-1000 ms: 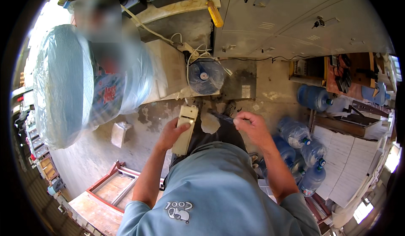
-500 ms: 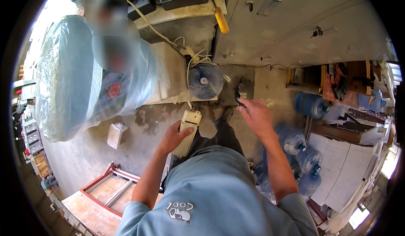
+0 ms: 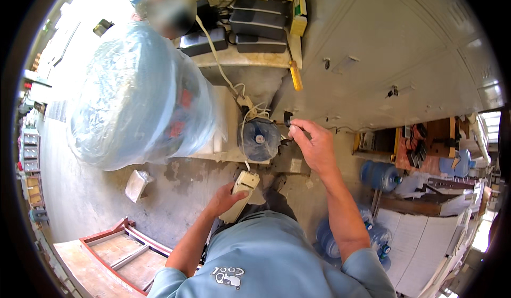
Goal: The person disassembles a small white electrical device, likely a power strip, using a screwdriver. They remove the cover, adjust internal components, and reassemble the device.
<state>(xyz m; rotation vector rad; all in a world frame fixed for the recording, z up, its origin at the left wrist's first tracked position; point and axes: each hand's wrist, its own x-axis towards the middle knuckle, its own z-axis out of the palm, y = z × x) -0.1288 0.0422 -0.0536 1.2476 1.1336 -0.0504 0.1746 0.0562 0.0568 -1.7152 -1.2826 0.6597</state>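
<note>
My left hand (image 3: 223, 199) is closed around a long cream power strip (image 3: 248, 180), its thumb lying across the top face. From the strip's far end a white cord runs up toward a tangle of white cables (image 3: 255, 110). My right hand (image 3: 317, 145), raised in front of the grey cabinet, pinches a small black plug (image 3: 288, 118) between thumb and fingers. Dark cord shows just below that hand. Beyond the power strip stands a blue water bottle (image 3: 260, 139) wrapped in clear plastic, close to the cables.
Large plastic-wrapped blue bottles (image 3: 133, 101) fill the left. Black adapters (image 3: 260, 24) and a yellow-handled screwdriver (image 3: 296, 76) are at the far bench. A grey cabinet (image 3: 383, 48) stands far right, more bottles (image 3: 380, 175) on the right, a red frame (image 3: 114, 266) lower left.
My right hand has moved farther forward and slightly left with the black plug, toward the cables. The view has tilted up, showing more of the bench. My left hand keeps the power strip.
</note>
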